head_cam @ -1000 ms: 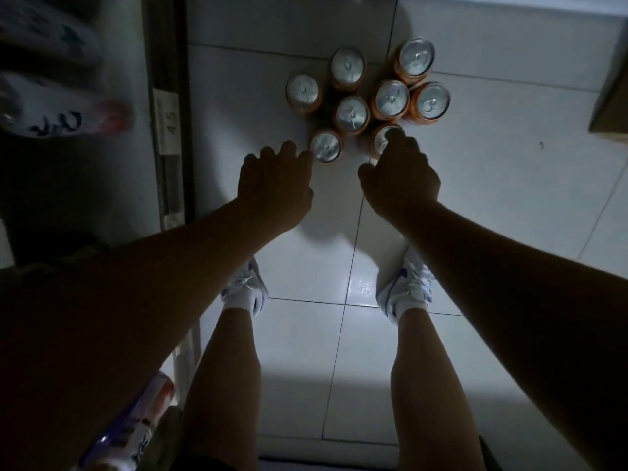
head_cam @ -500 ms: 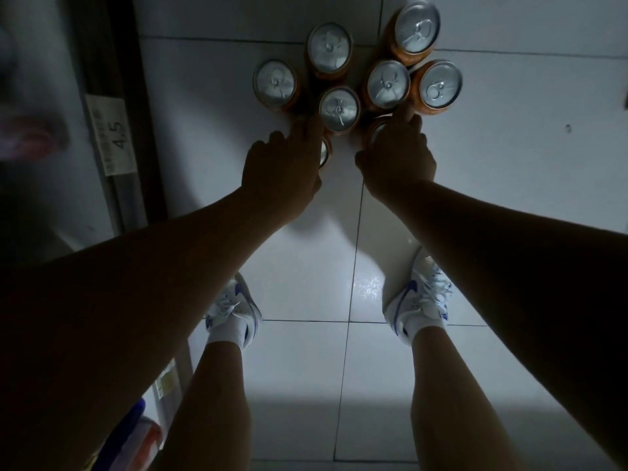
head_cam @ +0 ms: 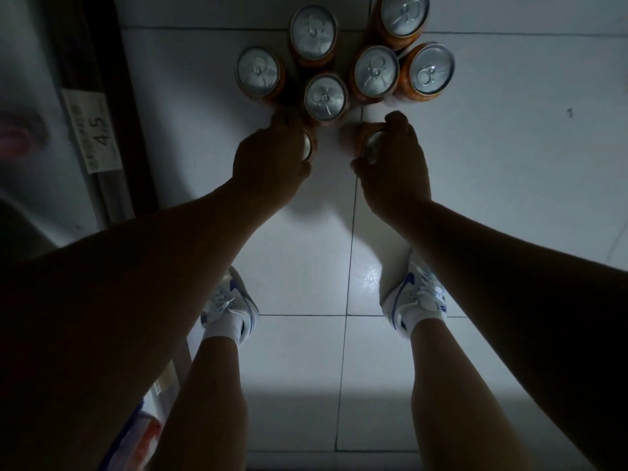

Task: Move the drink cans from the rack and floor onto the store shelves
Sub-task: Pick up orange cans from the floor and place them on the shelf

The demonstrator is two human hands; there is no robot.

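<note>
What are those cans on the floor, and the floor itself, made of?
The cans look like aluminium: dull silver lids with stamped pull tabs, and orange printed sides. The floor seems to be glazed ceramic tile: pale squares, dark grout lines and a glossy glint between the shoes. Dim light leaves both uncertain.

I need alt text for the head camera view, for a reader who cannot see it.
Seen from above, a person's left hand and right hand each grip an orange can standing on a white tiled floor. Five more upright cans cluster just beyond them; a shelf price tag reads 4.5.
</note>
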